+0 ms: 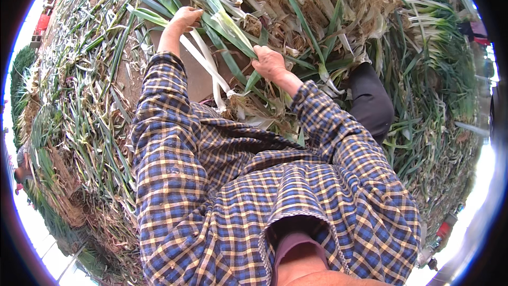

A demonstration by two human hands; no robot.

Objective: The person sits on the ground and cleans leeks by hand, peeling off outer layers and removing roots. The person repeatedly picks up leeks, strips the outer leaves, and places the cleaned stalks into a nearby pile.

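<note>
Long white-stalked Welsh onions or leeks (pixel 206 61) slant below my left hand (pixel 186 19), green leaves to its left and roots near my lap. The left fingers are bent over the stalks; their undersides are hidden, so a firm hold cannot be told. My right hand (pixel 270 63) is closed on a green leaf strip (pixel 238 39) that runs up and left, a pale torn sheath lying along it. Dry roots and peeled skins (pixel 242 107) lie between my arms, against the plaid shirt front. Beyond both hands a heap of rooted stalks (pixel 274 4) spreads across the top.
Leaf and skin scraps (pixel 87 79) litter the ground on the left. Rows of stacked onions (pixel 428 35) stand at the right. My dark-trousered knee (pixel 371 99) is beside the right forearm. Another person (pixel 23 163) appears small at the far left rim.
</note>
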